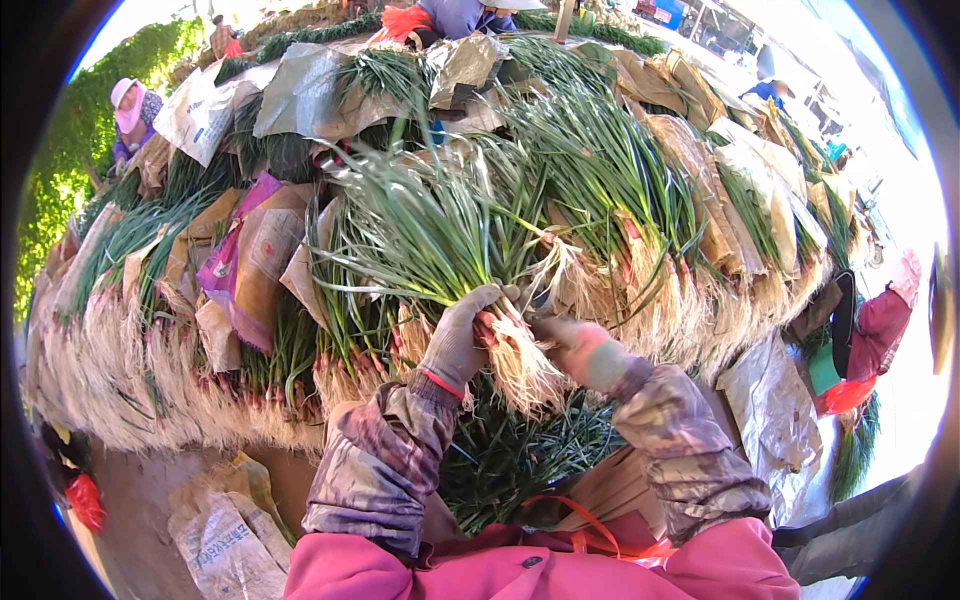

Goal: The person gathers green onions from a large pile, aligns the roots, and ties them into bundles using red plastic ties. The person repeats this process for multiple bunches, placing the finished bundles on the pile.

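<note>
A bunch of green onions (442, 251) with long green leaves, reddish bases and pale stringy roots is held in front of me, leaves pointing away. My left hand (461, 334), in a greyish work glove with a red cuff edge, grips it around the reddish bases. On the right side of its roots (529, 371) is my right hand (589, 352), gloved and blurred; whether its fingers pinch anything is unclear. Behind the bunch rises a long heap of green onions (607, 165), roots facing me. Loose green leaves (517, 450) lie below my hands.
Brown paper sheets (274, 240) and a pale sheet (300, 90) cover parts of the heap. A printed sack (232, 536) lies on the ground at lower left. Red plastic strips (592, 521) hang by my lap. Other people (465, 19) sit around the heap, one close at right (877, 330).
</note>
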Action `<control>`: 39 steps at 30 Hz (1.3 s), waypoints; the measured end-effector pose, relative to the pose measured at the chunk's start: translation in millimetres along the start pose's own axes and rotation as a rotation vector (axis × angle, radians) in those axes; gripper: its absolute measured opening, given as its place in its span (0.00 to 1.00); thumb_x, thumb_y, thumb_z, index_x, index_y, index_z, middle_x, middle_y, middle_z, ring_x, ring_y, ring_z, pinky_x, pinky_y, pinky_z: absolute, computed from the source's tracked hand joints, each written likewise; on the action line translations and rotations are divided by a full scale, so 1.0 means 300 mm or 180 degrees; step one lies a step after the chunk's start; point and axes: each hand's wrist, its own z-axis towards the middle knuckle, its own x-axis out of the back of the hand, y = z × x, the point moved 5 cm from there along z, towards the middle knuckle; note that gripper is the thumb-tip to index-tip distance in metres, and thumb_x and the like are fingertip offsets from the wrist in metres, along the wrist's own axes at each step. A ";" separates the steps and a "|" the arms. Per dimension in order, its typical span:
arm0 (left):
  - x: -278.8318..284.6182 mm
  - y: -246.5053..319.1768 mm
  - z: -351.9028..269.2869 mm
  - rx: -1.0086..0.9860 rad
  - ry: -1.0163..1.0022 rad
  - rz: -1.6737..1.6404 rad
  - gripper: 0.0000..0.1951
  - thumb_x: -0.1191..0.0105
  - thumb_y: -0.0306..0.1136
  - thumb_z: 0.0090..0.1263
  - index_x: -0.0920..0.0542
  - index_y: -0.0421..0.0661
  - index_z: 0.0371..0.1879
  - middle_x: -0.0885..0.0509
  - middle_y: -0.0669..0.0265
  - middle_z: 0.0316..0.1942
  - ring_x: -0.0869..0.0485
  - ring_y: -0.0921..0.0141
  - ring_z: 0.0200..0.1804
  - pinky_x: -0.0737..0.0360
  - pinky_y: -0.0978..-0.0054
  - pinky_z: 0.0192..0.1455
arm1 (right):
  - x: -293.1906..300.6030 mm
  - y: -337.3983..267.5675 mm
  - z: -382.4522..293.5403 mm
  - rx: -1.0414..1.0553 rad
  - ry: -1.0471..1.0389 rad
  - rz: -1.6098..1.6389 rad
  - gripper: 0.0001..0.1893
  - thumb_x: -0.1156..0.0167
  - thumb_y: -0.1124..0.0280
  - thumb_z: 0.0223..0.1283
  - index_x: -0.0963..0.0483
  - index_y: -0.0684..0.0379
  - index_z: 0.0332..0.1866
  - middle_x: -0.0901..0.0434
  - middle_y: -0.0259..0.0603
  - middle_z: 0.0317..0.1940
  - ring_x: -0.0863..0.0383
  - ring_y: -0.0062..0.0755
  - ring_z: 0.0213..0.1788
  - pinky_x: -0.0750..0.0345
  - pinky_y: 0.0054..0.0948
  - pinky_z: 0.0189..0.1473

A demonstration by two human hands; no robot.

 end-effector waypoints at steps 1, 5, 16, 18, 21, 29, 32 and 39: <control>0.010 0.011 -0.008 -0.0029 0.0063 0.0018 0.16 0.50 0.35 0.69 0.21 0.35 0.47 0.17 0.59 0.36 0.18 0.66 0.37 0.20 0.66 0.45 | 0.022 0.033 0.000 -0.0426 0.0275 0.0966 0.17 0.50 0.64 0.65 0.29 0.55 0.57 0.19 0.47 0.35 0.16 0.40 0.39 0.20 0.36 0.40; 0.003 0.020 -0.029 0.0067 -0.0089 -0.0170 0.13 0.49 0.35 0.68 0.22 0.38 0.43 0.16 0.61 0.38 0.17 0.64 0.37 0.18 0.63 0.44 | -0.045 0.142 0.065 -0.1432 0.0267 0.2650 0.22 0.52 0.50 0.69 0.27 0.52 0.58 0.20 0.34 0.36 0.18 0.23 0.40 0.20 0.34 0.45; -0.032 -0.006 -0.008 -0.0275 0.0452 0.1500 0.12 0.46 0.34 0.65 0.19 0.35 0.35 0.18 0.63 0.21 0.23 0.74 0.18 0.26 0.80 0.20 | -0.205 0.224 0.147 -0.1247 0.1980 0.2390 0.15 0.40 0.60 0.60 0.23 0.65 0.36 0.18 0.54 0.34 0.17 0.45 0.39 0.24 0.37 0.39; -0.019 -0.017 0.000 -0.0194 0.0614 0.1338 0.11 0.45 0.33 0.64 0.20 0.36 0.33 0.19 0.62 0.22 0.22 0.73 0.19 0.25 0.79 0.20 | -0.173 0.205 0.150 -0.1040 0.2010 0.1459 0.13 0.40 0.63 0.58 0.24 0.64 0.38 0.18 0.52 0.33 0.18 0.44 0.38 0.24 0.38 0.38; -0.010 -0.023 -0.005 -0.0150 0.0567 0.0950 0.11 0.47 0.32 0.65 0.21 0.35 0.36 0.17 0.58 0.27 0.19 0.69 0.26 0.21 0.74 0.27 | -0.162 0.254 0.140 -0.1986 0.2393 0.2892 0.15 0.43 0.60 0.61 0.26 0.61 0.44 0.21 0.45 0.27 0.20 0.43 0.30 0.22 0.37 0.33; 0.006 0.001 -0.053 -0.0085 0.0253 -0.0014 0.13 0.49 0.33 0.67 0.21 0.34 0.42 0.16 0.55 0.36 0.17 0.65 0.36 0.19 0.69 0.42 | 0.048 0.060 -0.044 -0.1752 -0.0143 0.0586 0.21 0.45 0.53 0.62 0.24 0.60 0.50 0.18 0.48 0.41 0.17 0.35 0.42 0.20 0.35 0.44; 0.025 0.003 -0.056 -0.0143 0.0369 0.0068 0.12 0.49 0.32 0.67 0.22 0.35 0.43 0.16 0.55 0.35 0.16 0.65 0.37 0.18 0.67 0.43 | 0.159 0.082 -0.032 -0.1889 0.1230 0.0400 0.22 0.42 0.52 0.62 0.25 0.59 0.51 0.19 0.44 0.39 0.19 0.33 0.41 0.21 0.34 0.49; 0.058 0.024 -0.092 -0.0034 0.0292 -0.0192 0.11 0.48 0.31 0.68 0.22 0.36 0.42 0.15 0.55 0.38 0.16 0.63 0.37 0.17 0.64 0.45 | 0.271 0.134 0.362 0.1004 0.0538 0.1446 0.15 0.48 0.64 0.64 0.27 0.62 0.50 0.20 0.44 0.47 0.19 0.35 0.48 0.23 0.32 0.52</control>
